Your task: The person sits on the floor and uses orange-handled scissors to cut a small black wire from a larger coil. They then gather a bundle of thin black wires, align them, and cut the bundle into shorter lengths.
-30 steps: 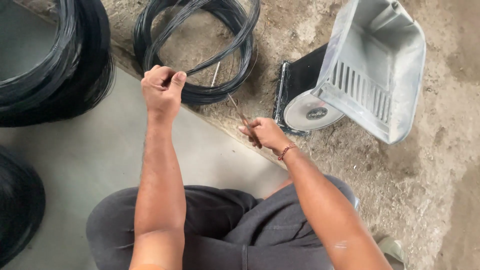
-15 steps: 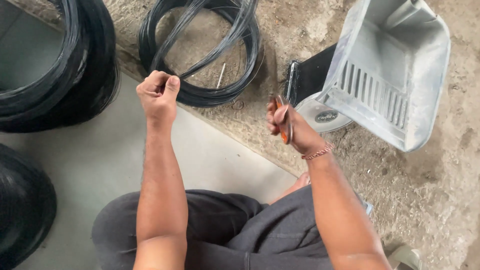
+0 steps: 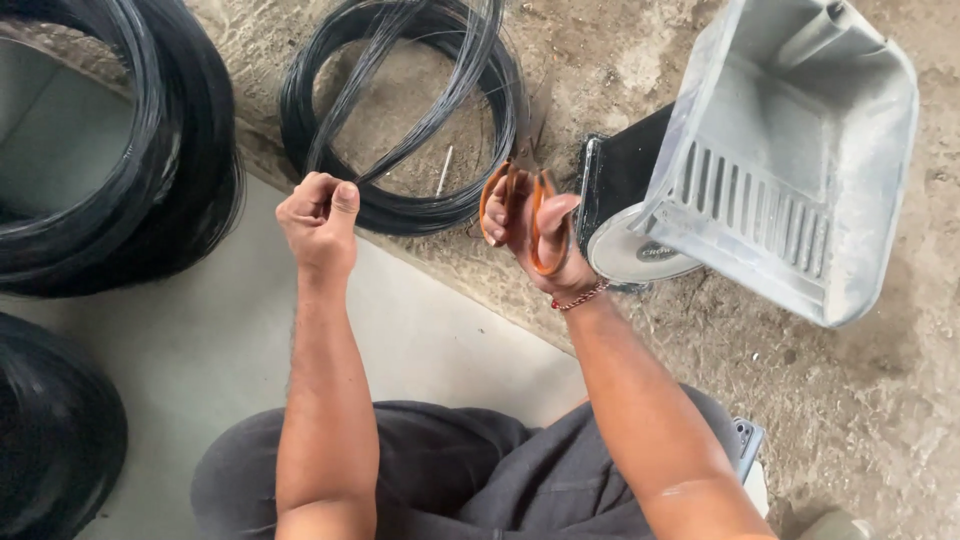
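Both hands are raised in the middle of the frame, well apart from each other. Left hand (image 3: 318, 215), left of centre, is closed in a fist, thumb pressed against the forefinger, pinching a thin bundle of black wire strands (image 3: 400, 90) that runs up and to the right from the fist toward the top edge. Right hand (image 3: 540, 240), just right of centre, is clamped on a pair of cutters with orange handles (image 3: 520, 205) (the cutting end is hidden behind the fingers, so whether the blades are apart or together cannot be told). A thin chain bracelet (image 3: 580, 297) circles the right wrist.

Behind the hands, at upper centre, a wire coil (image 3: 500, 110) lies flat on the rough concrete floor (image 3: 880, 420); the pinched strands cross over its open middle. A small pale rod (image 3: 444, 172) lies inside the ring. At upper left, a much larger, thicker coil (image 3: 190, 170) rests partly on a smooth grey slab (image 3: 200, 350), and a third dark coil (image 3: 50, 430) shows at the lower left edge.

At upper right, a grey plastic bin with a slotted wall (image 3: 790, 170) lies tipped on its side. Against its lower left corner sit a black flat case (image 3: 615, 180) and a round white disc (image 3: 630, 260). The person's dark trousers (image 3: 450, 470) fill the lower centre.
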